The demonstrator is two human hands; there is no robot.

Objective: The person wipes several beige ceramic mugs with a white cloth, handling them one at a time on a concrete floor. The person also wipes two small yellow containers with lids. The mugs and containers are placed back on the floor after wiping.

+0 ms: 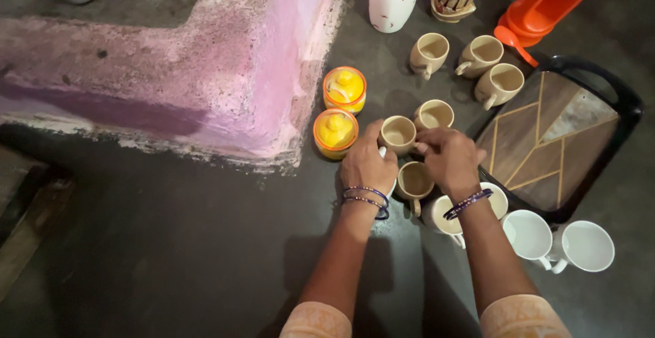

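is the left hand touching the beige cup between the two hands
Touching. In the head view the left hand has its thumb and fingers against the side and rim of the beige cup, with no gap showing between them. The right hand also reaches it.

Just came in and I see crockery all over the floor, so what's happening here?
A person crouches over cups set out on a dark floor. Both hands meet on one beige cup: the left hand cradles its side, the right hand touches its rim. More beige cups, two yellow lidded pots and white mugs stand around. The wooden tray on the right holds nothing.
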